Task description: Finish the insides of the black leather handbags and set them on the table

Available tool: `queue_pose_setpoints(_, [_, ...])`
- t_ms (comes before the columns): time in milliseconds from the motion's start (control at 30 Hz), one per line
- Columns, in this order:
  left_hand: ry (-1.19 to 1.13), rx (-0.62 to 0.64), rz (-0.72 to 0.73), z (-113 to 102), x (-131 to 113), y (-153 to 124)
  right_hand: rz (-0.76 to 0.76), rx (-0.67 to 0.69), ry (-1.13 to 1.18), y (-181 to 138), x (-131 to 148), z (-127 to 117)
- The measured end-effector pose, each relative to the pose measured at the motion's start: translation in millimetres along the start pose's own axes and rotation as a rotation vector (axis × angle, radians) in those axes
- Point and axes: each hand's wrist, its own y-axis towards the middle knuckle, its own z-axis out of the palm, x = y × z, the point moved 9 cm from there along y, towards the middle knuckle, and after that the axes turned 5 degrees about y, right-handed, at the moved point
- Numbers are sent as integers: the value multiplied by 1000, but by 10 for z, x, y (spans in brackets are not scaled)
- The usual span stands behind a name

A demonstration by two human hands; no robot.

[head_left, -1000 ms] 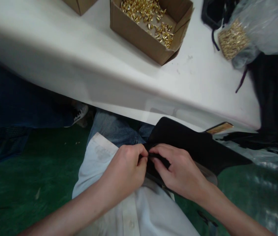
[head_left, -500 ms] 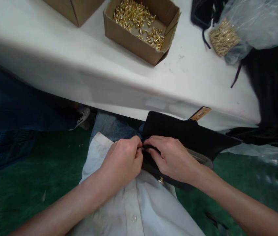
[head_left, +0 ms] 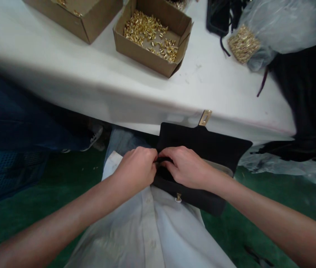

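One black bag [head_left: 202,143] lies open against the shirt [head_left: 174,230] in the head view, long axis running left to right under the right hand [head_left: 187,167], the nearer to its middle, with that grip and the left hand [head_left: 138,165] both clamped on a dark strip [head_left: 164,159] at the bag's left end.

Left hand [head_left: 139,166] and right hand [head_left: 188,167] close together, fingers [head_left: 166,152] pinched, bare forearms [head_left: 71,212] angled inward
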Motion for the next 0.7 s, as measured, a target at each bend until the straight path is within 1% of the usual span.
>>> queue_pose_setpoints(67, [39,-7,31,-20,-30,18,-12,9,23,0,-9,-2])
queue_pose_setpoints(233, [-23,-32,101,-30,-49,73,-21,-4,66,-7,-60,-9])
queue_pose_setpoints(300, [-39,-22,96,-23,-39,81,-13,-9,68,-6,-79,-3])
queue_pose_setpoints(400, [-19,-11,47,-28,-6,82,2,-17,59,-2,-101,-1])
queue_pose_setpoints(567, [38,-58,12,-45,19,81,5,-26,66,16,-116,-7])
queue_pose_setpoints(633, [50,-73,29,-22,33,87,7,-24,67,26,-121,-5])
queue_pose_setpoints(700, [45,-81,88,12,31,95,6,-21,67,33,-119,-1])
